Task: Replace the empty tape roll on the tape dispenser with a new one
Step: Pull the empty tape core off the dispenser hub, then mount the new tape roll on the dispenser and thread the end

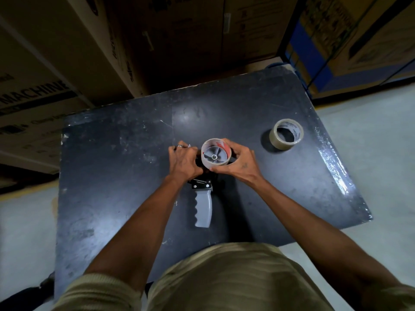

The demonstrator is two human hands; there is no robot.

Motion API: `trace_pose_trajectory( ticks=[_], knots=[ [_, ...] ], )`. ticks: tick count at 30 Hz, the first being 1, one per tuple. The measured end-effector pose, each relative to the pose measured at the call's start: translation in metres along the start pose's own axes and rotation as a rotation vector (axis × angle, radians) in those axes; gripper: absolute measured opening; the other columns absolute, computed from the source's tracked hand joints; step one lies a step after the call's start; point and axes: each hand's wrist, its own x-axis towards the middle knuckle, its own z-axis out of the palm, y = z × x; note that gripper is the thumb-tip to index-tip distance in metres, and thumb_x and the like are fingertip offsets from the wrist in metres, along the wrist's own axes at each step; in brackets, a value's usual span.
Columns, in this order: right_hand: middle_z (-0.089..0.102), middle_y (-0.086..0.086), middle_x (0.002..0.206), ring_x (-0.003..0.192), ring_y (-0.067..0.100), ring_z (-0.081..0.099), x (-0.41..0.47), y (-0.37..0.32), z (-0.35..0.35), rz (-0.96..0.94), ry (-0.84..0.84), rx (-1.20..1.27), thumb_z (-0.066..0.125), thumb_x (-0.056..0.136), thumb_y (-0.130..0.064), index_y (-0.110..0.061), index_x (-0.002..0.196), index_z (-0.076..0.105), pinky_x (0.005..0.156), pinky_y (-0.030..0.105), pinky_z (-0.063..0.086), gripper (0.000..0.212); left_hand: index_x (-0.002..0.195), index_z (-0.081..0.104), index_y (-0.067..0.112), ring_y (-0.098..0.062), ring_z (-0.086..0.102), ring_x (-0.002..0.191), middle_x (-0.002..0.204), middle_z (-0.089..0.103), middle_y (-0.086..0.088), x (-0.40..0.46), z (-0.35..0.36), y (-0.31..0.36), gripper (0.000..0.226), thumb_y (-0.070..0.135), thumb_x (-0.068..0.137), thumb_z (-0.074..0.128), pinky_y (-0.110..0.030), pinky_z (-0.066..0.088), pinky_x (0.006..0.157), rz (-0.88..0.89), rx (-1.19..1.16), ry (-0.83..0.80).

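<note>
A tape dispenser (203, 205) with a grey ribbed handle lies on the black table (116, 176), handle toward me. Its grey spoked hub sits inside a thin, pale tape core (207, 163) at the dispenser's far end. My right hand (238, 164) wraps around that core from the right. My left hand (183, 161), a ring on one finger, presses on the dispenser's front part, which it hides. A fuller roll of clear tape (286, 134) lies flat on the table to the right, apart from both hands.
Large cardboard boxes (157, 41) stand against the table's far edge and to the left. A blue rack with more boxes (336, 52) is at the far right. Pale floor (377, 153) surrounds the table.
</note>
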Motion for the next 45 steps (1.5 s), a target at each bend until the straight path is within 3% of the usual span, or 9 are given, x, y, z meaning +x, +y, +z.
trace_pose_trajectory(
  ticks=[5, 10, 14, 18, 25, 33, 38, 41, 45],
  knots=[
    [0.078, -0.006, 0.115, 0.112, 0.014, 0.073, -0.006, 0.001, 0.001, 0.022, 0.086, 0.149, 0.100, 0.059, -0.026, -0.029, 0.123, 0.071, 0.102, 0.042, 0.058, 0.070, 0.098, 0.071, 0.032, -0.022, 0.048, 0.114, 0.091, 0.068, 0.006, -0.004, -0.002, 0.000, 0.049, 0.061, 0.059, 0.074, -0.040, 0.030, 0.092, 0.024, -0.013, -0.001],
    [0.076, -0.003, 0.122, 0.117, 0.017, 0.071, -0.012, -0.001, -0.005, 0.027, 0.193, 0.237, 0.097, 0.063, -0.014, -0.020, 0.128, 0.068, 0.101, 0.032, 0.057, 0.071, 0.103, 0.070, 0.036, -0.028, 0.049, 0.112, 0.099, 0.071, 0.007, -0.009, -0.004, -0.001, 0.041, 0.051, 0.065, 0.073, -0.040, 0.037, 0.091, 0.042, -0.076, -0.013],
    [0.075, -0.004, 0.119, 0.113, 0.017, 0.072, -0.040, 0.018, -0.019, 0.120, 0.301, 0.197, 0.099, 0.059, -0.018, -0.019, 0.126, 0.067, 0.101, 0.039, 0.059, 0.074, 0.122, 0.065, 0.040, -0.028, 0.050, 0.122, 0.134, 0.062, 0.012, -0.018, -0.003, -0.007, 0.050, 0.032, 0.073, 0.071, -0.040, 0.037, 0.101, 0.093, -0.236, 0.023],
    [0.074, -0.015, 0.111, 0.105, 0.010, 0.072, -0.077, 0.041, -0.040, 0.219, 0.419, 0.074, 0.097, 0.057, -0.032, -0.032, 0.121, 0.065, 0.096, 0.040, 0.060, 0.072, 0.143, 0.051, 0.026, -0.029, 0.036, 0.143, 0.159, 0.033, -0.005, -0.030, -0.001, -0.020, 0.066, 0.019, 0.081, 0.072, -0.050, 0.029, 0.118, 0.082, -0.435, 0.106],
    [0.069, -0.013, 0.109, 0.100, 0.013, 0.066, -0.129, 0.075, -0.085, 0.382, 0.634, -0.161, 0.095, 0.059, -0.043, -0.032, 0.122, 0.058, 0.085, 0.025, 0.048, 0.073, 0.153, 0.027, 0.029, -0.023, 0.052, 0.120, 0.137, 0.048, -0.007, -0.070, 0.020, -0.046, 0.077, 0.035, 0.088, 0.068, -0.043, 0.044, 0.104, -0.213, -0.842, 0.237],
    [0.071, 0.005, 0.122, 0.110, 0.026, 0.067, -0.140, 0.087, -0.116, 0.501, 0.778, -0.156, 0.094, 0.065, -0.030, -0.017, 0.125, 0.062, 0.087, 0.024, 0.043, 0.070, 0.122, 0.066, 0.017, -0.030, 0.071, 0.090, 0.089, 0.074, -0.008, -0.098, 0.048, -0.064, 0.039, 0.037, 0.095, 0.047, -0.045, 0.054, 0.095, -0.392, -0.948, 0.176],
    [0.066, 0.016, 0.132, 0.122, 0.036, 0.062, -0.136, 0.084, -0.113, 0.506, 0.800, -0.158, 0.095, 0.065, -0.024, -0.010, 0.134, 0.056, 0.104, 0.040, 0.049, 0.081, 0.108, 0.070, 0.018, -0.027, 0.070, 0.082, 0.080, 0.072, -0.006, -0.100, 0.049, -0.061, 0.026, 0.026, 0.101, 0.047, -0.042, 0.055, 0.091, -0.360, -0.957, 0.172],
    [0.048, 0.023, 0.153, 0.142, 0.041, 0.042, -0.135, 0.075, -0.101, 0.548, 0.846, -0.176, 0.096, 0.066, -0.030, -0.009, 0.155, 0.036, 0.118, 0.047, 0.034, 0.109, 0.111, 0.070, 0.010, -0.021, 0.066, 0.075, 0.081, 0.071, -0.007, -0.104, 0.050, -0.062, 0.028, 0.023, 0.102, 0.047, -0.039, 0.056, 0.088, -0.356, -0.980, 0.172],
    [0.040, 0.017, 0.156, 0.144, 0.040, 0.035, -0.140, 0.055, -0.058, 0.434, 0.919, -0.319, 0.092, 0.069, -0.041, -0.017, 0.153, 0.039, 0.115, 0.053, 0.030, 0.101, 0.112, 0.068, 0.004, -0.022, 0.061, 0.072, 0.081, 0.069, -0.011, -0.109, 0.050, -0.062, 0.028, 0.020, 0.102, 0.047, -0.038, 0.054, 0.082, -0.382, -1.089, 0.164]
  ],
)
